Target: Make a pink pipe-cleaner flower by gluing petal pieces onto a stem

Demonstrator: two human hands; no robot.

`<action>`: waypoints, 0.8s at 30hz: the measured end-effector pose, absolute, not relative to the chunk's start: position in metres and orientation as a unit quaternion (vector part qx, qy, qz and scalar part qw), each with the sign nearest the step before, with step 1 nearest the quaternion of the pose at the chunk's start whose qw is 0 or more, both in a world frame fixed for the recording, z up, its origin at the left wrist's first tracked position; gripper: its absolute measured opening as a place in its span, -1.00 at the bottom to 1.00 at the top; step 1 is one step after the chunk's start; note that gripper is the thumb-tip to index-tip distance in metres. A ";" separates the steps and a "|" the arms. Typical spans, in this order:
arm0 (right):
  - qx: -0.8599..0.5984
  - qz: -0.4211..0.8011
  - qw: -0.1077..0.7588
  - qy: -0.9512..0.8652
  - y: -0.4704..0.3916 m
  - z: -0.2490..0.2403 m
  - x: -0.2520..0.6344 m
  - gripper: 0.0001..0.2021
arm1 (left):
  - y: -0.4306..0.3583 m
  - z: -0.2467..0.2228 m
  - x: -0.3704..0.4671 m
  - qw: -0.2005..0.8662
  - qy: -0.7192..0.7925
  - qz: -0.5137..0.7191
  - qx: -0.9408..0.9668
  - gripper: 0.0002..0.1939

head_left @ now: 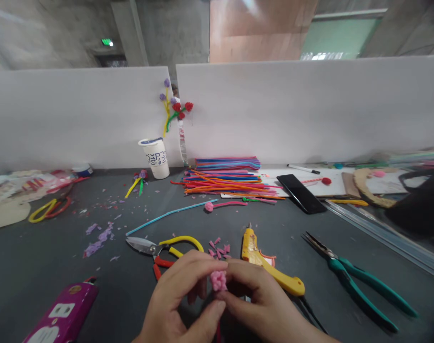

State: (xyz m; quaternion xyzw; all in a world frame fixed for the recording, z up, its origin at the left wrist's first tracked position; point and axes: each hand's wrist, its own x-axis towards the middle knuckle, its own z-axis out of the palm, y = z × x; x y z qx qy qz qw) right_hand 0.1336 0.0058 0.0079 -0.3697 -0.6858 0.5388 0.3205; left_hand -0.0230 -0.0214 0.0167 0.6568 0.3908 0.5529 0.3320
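Near the front edge of the table, a small pink flower [218,280] made of fuzzy strips is between my two hands. My right hand [262,297] pinches it from the right with thumb and forefinger. My left hand [183,297] curls around its left side, forefinger over the top and thumb below, also closed on it. A reddish stem partly shows beneath the flower, mostly hidden by my hands. Just beyond lie several short pink cut pieces [220,249]. Scissors [149,246] with yellow and red handles lie partly behind my left hand. A yellow glue gun [253,247] lies beyond my right hand.
Green-handled pliers [346,269] lie to the right, a purple box [65,312] at the near left. Bundled coloured pipe cleaners [227,181], a black phone [301,193] and a paper cup [155,159] stand or lie farther back. White panels [292,109] border the table.
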 end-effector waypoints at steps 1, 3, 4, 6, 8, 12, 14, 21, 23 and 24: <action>-0.368 0.571 0.313 -0.664 0.006 0.009 0.133 -0.86 | -0.021 0.018 -0.022 0.376 0.402 0.556 0.623 -0.69; -0.360 0.623 0.289 -0.631 0.005 0.011 0.134 -0.83 | -0.018 0.020 -0.019 0.471 0.428 0.552 0.539 -0.86; -0.356 0.630 0.278 -0.632 0.005 0.013 0.134 -0.83 | -0.017 0.020 -0.019 0.517 0.437 0.544 0.495 -0.92; -0.350 0.597 0.286 -0.663 0.005 0.016 0.137 -0.85 | -0.013 0.020 -0.019 0.601 0.447 0.518 0.413 -0.98; -0.361 0.518 0.345 -0.694 0.005 0.020 0.141 -0.88 | -0.011 0.020 -0.021 0.664 0.448 0.482 0.354 -0.89; -0.387 0.398 0.469 -0.686 0.007 0.025 0.148 -0.97 | -0.009 0.018 -0.021 0.718 0.433 0.438 0.324 -0.78; -0.378 0.384 0.478 -0.694 0.008 0.025 0.149 -0.94 | -0.009 0.017 -0.019 0.723 0.430 0.426 0.332 -0.76; -0.349 0.347 0.471 -0.732 0.009 0.025 0.151 -0.88 | -0.006 0.013 -0.018 0.711 0.433 0.420 0.361 -0.73; -0.344 0.326 0.472 -0.743 0.010 0.024 0.151 -0.87 | -0.007 0.014 -0.017 0.700 0.446 0.423 0.362 -0.73; -0.342 0.319 0.474 -0.746 0.011 0.024 0.151 -0.86 | -0.008 0.015 -0.017 0.694 0.455 0.426 0.361 -0.73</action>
